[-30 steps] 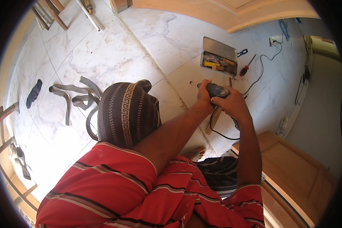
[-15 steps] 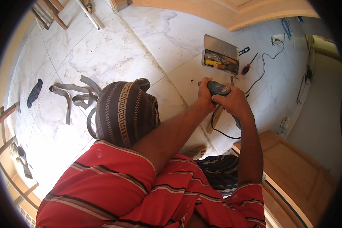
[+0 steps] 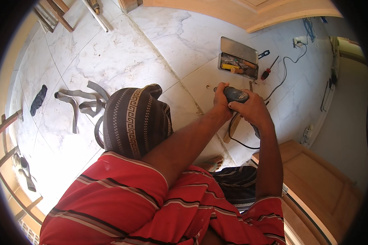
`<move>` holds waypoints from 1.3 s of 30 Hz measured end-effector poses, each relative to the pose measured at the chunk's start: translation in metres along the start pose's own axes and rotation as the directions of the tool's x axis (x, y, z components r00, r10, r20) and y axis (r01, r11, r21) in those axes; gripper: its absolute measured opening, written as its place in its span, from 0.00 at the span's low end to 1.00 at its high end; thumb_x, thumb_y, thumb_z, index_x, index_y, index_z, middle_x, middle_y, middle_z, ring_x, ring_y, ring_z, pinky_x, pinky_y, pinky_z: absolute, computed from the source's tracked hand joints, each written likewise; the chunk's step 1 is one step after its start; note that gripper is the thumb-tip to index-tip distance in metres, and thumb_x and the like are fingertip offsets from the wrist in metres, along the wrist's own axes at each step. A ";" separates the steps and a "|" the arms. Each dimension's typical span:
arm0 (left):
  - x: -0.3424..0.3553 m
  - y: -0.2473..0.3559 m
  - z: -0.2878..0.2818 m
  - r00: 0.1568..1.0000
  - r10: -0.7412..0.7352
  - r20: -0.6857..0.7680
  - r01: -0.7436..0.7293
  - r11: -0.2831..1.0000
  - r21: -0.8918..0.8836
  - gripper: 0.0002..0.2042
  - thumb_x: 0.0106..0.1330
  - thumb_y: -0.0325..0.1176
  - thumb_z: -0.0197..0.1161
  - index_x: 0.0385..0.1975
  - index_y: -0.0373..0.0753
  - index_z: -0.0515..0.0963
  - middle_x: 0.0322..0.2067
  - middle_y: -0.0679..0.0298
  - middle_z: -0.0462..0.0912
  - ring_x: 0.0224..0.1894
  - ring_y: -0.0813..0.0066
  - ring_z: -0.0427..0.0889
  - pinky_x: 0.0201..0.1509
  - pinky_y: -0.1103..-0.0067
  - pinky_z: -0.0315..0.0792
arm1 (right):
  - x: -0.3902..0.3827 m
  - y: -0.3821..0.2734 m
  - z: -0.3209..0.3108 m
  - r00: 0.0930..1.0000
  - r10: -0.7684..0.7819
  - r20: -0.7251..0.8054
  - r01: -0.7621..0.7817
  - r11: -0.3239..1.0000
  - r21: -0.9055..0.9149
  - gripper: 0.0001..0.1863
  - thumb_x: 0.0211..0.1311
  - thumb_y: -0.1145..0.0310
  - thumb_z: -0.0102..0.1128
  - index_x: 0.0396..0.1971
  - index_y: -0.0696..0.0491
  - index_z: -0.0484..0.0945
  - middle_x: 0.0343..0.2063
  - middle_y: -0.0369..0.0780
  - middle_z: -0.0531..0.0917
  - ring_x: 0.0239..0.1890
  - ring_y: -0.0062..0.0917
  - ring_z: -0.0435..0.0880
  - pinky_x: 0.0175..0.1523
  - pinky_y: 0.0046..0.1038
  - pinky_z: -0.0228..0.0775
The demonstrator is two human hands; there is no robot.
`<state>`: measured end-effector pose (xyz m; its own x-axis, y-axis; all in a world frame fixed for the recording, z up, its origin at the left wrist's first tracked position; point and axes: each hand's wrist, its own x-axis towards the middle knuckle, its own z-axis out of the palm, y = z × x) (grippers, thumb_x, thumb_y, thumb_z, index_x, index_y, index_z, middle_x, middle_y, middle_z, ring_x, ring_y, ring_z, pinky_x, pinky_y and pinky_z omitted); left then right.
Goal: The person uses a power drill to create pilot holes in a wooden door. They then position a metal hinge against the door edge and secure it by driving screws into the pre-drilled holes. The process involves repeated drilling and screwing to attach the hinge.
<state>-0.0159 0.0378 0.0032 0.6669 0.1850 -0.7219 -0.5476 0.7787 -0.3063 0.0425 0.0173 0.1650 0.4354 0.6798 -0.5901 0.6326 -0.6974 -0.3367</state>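
Observation:
Both my hands grip a dark corded power drill just above the tiled floor. My left hand is closed round one end of its body. My right hand wraps the body near the grip, which slants down below the palm. The drill's working tip is hidden beneath my hands. A black cable loops from the grip. Under it lies a narrow wooden strip. Just beyond my hands sits an open metal toolbox with yellow-handled and other tools inside. A red-and-black screwdriver rests beside it.
A wooden panel door stands at the lower right, with another wooden panel across the far side. Cable runs along the right to a socket box. Grey straps and a dark cloth lie left, near wooden chair parts.
Almost nothing differs. The view has shifted very slightly; both hands keep the same grip on the drill.

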 end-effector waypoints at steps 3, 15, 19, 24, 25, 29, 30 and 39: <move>0.000 0.000 0.000 1.000 -0.009 0.002 0.009 1.000 -0.002 0.20 0.60 0.51 0.68 0.41 0.44 0.74 0.34 0.61 0.81 0.33 0.61 0.86 0.44 0.62 0.83 | 0.000 0.000 0.000 1.000 -0.005 -0.004 0.005 1.000 0.001 0.27 0.50 0.55 0.75 0.47 0.59 0.86 0.40 0.52 0.90 0.44 0.44 0.91 0.51 0.39 0.81; 0.002 -0.003 -0.001 0.999 0.025 -0.026 -0.025 1.000 0.001 0.20 0.60 0.50 0.69 0.42 0.44 0.75 0.34 0.60 0.81 0.34 0.62 0.86 0.45 0.62 0.83 | 0.000 0.001 -0.002 1.000 -0.003 0.010 0.003 1.000 0.020 0.27 0.50 0.56 0.75 0.47 0.59 0.86 0.39 0.51 0.90 0.43 0.41 0.91 0.51 0.39 0.81; 0.003 0.009 0.001 0.995 0.093 -0.021 -0.092 0.994 0.059 0.20 0.59 0.49 0.70 0.43 0.43 0.75 0.35 0.60 0.81 0.34 0.62 0.85 0.44 0.63 0.83 | -0.003 -0.006 -0.001 0.999 -0.050 -0.015 0.051 0.993 0.104 0.27 0.51 0.58 0.75 0.49 0.58 0.86 0.40 0.49 0.91 0.43 0.37 0.91 0.50 0.37 0.80; -0.020 -0.001 0.025 0.996 0.076 0.056 -0.080 0.995 0.061 0.20 0.59 0.47 0.71 0.43 0.42 0.75 0.35 0.61 0.80 0.33 0.64 0.84 0.41 0.65 0.83 | -0.025 -0.015 -0.010 0.996 0.033 -0.088 -0.026 0.996 0.082 0.29 0.52 0.59 0.76 0.53 0.58 0.85 0.40 0.47 0.90 0.41 0.35 0.90 0.49 0.35 0.80; -0.019 -0.005 0.026 0.997 0.048 0.057 -0.052 0.997 0.059 0.19 0.60 0.48 0.70 0.41 0.43 0.75 0.34 0.61 0.80 0.33 0.64 0.84 0.42 0.66 0.83 | -0.028 -0.013 -0.014 0.994 0.052 -0.097 -0.043 0.995 0.092 0.29 0.52 0.59 0.76 0.54 0.58 0.85 0.40 0.47 0.90 0.41 0.35 0.90 0.49 0.35 0.79; -0.019 -0.023 0.025 1.000 -0.006 -0.010 0.006 1.000 0.030 0.17 0.62 0.48 0.69 0.39 0.45 0.75 0.34 0.62 0.80 0.33 0.63 0.84 0.44 0.65 0.83 | -0.032 -0.004 -0.025 0.995 0.085 -0.058 -0.081 0.994 0.072 0.30 0.52 0.58 0.76 0.55 0.57 0.84 0.40 0.48 0.90 0.42 0.36 0.90 0.50 0.35 0.80; -0.021 -0.025 0.025 0.999 0.004 -0.049 -0.003 1.000 0.021 0.17 0.62 0.48 0.69 0.40 0.45 0.74 0.34 0.62 0.80 0.33 0.62 0.84 0.44 0.65 0.83 | -0.031 0.002 -0.023 0.996 0.079 -0.050 -0.075 0.994 0.085 0.31 0.52 0.58 0.76 0.55 0.57 0.84 0.41 0.49 0.90 0.42 0.36 0.91 0.50 0.35 0.80; -0.013 -0.018 0.003 0.997 0.030 -0.068 -0.027 0.998 0.052 0.16 0.63 0.48 0.67 0.39 0.45 0.75 0.33 0.62 0.80 0.35 0.63 0.85 0.44 0.64 0.82 | -0.018 0.024 -0.001 0.998 -0.030 -0.055 0.032 0.999 0.038 0.31 0.51 0.56 0.77 0.53 0.57 0.85 0.41 0.51 0.91 0.45 0.41 0.91 0.52 0.38 0.81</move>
<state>-0.0124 0.0231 0.0200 0.6142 0.1671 -0.7713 -0.5383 0.8034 -0.2546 0.0503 -0.0110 0.1680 0.4508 0.7119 -0.5385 0.6214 -0.6833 -0.3832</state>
